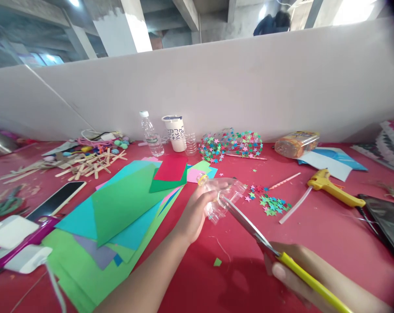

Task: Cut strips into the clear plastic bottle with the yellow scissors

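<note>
Gripping a clear bottle [223, 198] and yellow scissors [282, 256], both hands work between coloured paper [118, 208] and star confetti [273, 204].

Quick count of the desk: two hands, the left hand [197, 213] and right hand [290, 271], one pair of yellow scissors [268, 245] and one cut plastic bottle [221, 198]. Then one water bottle [151, 134], one white cup [175, 132], one yellow glue gun [334, 187] and two phones [56, 200] [384, 219]. The paper stars [272, 204] and craft sticks [86, 165] are way too many to count.
</note>
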The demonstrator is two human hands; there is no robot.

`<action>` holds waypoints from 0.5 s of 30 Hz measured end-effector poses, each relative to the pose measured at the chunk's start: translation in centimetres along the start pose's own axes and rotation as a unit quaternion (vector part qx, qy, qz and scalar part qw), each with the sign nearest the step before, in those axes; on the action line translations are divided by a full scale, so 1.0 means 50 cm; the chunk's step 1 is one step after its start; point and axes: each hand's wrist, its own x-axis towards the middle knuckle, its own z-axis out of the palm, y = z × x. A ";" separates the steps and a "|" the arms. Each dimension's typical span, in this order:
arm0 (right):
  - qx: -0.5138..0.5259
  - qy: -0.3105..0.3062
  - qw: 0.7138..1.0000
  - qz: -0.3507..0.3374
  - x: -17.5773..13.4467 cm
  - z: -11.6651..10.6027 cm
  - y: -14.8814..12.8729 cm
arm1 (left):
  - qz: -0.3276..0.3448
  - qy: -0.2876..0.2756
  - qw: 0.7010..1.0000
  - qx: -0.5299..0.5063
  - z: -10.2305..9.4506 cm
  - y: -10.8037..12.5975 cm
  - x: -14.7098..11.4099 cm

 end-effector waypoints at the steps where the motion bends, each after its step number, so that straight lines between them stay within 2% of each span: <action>1: 0.002 0.012 1.000 0.000 0.000 0.006 0.004 | 0.004 0.004 1.000 0.000 0.001 0.000 0.001; 7: 0.045 0.042 0.998 0.007 0.002 0.037 0.015 | 0.031 0.015 0.999 0.001 0.002 -0.002 0.004; 12: 0.092 0.023 0.994 0.047 0.006 0.040 0.039 | 0.051 0.005 0.999 0.012 0.002 -0.002 0.004; 15: 0.088 0.036 0.994 0.052 0.005 0.041 0.038 | 0.053 0.014 0.998 0.025 0.000 -0.004 0.005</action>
